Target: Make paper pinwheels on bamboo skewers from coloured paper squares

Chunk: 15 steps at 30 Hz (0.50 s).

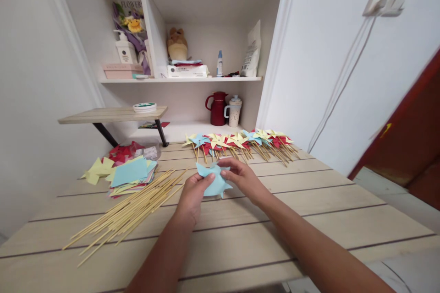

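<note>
A light blue paper pinwheel (217,185) is held above the table between my two hands. My left hand (194,188) grips its left side, thumb on top. My right hand (240,175) pinches it at the upper right, thumb and fingers near its middle. The fingers under the paper are hidden. To the left lies a loose bundle of thin wooden sticks (132,210). Beyond it is a stack of coloured paper squares (130,172), a blue one on top. Several finished pinwheels on sticks (237,141) lie in a row behind my hands.
Yellow folded paper (98,170) and a clear plastic box (150,152) sit at the back left of the slatted table (247,242). A small raised shelf (113,114) holds a round white container (145,108). Behind stand a red jug (217,110) and a speckled cup (234,112).
</note>
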Tool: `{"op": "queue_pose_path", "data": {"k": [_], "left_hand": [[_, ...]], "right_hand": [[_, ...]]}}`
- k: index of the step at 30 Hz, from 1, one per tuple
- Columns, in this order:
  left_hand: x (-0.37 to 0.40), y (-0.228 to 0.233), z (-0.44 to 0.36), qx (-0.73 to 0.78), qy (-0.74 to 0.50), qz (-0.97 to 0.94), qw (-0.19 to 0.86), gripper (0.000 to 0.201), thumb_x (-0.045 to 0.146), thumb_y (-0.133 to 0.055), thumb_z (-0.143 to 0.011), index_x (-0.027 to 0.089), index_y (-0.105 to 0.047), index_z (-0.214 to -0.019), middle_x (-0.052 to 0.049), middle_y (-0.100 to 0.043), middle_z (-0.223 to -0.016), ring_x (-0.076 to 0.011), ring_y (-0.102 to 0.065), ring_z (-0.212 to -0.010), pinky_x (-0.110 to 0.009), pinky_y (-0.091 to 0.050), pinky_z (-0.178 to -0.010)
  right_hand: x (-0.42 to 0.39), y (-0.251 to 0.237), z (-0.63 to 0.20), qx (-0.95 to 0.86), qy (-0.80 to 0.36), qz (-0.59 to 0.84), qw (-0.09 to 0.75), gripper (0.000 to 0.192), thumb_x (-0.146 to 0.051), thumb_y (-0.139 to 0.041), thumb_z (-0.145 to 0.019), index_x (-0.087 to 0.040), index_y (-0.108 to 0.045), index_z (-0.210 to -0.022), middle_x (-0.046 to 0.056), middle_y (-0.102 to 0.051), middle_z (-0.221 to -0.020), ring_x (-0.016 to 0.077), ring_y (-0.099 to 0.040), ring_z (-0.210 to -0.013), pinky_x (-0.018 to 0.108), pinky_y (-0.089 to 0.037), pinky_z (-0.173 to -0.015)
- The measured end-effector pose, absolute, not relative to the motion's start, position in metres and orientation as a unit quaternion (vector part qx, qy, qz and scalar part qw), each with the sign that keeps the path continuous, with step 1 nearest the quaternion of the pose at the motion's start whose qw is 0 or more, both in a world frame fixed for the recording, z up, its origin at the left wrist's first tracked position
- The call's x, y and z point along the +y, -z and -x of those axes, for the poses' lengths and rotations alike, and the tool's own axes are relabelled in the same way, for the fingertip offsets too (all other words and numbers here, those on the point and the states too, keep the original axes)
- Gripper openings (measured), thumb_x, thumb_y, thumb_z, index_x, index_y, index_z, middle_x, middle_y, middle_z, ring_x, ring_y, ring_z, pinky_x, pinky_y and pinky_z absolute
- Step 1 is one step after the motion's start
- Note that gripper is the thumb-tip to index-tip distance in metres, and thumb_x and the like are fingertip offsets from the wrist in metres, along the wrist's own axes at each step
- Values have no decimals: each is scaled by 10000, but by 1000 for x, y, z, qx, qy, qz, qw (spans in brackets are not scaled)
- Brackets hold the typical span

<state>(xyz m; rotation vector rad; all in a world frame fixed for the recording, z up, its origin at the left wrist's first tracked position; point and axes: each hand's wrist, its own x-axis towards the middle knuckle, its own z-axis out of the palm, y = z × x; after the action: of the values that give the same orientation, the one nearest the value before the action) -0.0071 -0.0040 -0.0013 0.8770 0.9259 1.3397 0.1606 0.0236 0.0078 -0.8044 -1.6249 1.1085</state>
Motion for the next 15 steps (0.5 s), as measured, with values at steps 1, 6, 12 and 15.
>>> {"op": "queue_pose_path", "data": {"k": [1, 6, 12, 15], "left_hand": [[-4, 1, 7, 399, -574, -384, 603, 348, 319, -841, -624, 111, -758, -891, -95, -762, -798, -176, -658, -662, -289, -492, -676], [-4, 1, 7, 403, -566, -401, 597, 346, 335, -835, -630, 122, -763, -893, -90, -764, -820, -182, -662, -697, -296, -489, -717], [-4, 3, 7, 424, -555, -409, 588, 300, 336, -845, -606, 125, -761, -803, -79, -753, -766, -174, -634, -634, -293, -461, -675], [-6, 1, 7, 423, -543, -416, 594, 291, 335, -848, -604, 125, -763, -786, -87, -756, -785, -192, -652, -690, -299, -457, -725]], "right_hand": [[23, -7, -159, -641, -481, 330, 499, 523, -344, -738, -749, -272, -571, -1240, 65, -674, -1076, 215, -653, -925, 366, -523, -791], [19, -11, -157, -551, -545, 350, 526, 895, -279, -813, -644, -287, -368, -1419, -23, -675, -746, 174, -644, -684, 327, -503, -699], [21, -16, -161, -534, -553, 347, 537, 667, -277, -757, -684, -240, -524, -1308, -46, -644, -629, 154, -595, -612, 314, -457, -692], [22, -15, -161, -543, -551, 350, 527, 649, -238, -736, -681, -228, -540, -1300, -58, -613, -575, 152, -572, -572, 314, -446, -672]]}}
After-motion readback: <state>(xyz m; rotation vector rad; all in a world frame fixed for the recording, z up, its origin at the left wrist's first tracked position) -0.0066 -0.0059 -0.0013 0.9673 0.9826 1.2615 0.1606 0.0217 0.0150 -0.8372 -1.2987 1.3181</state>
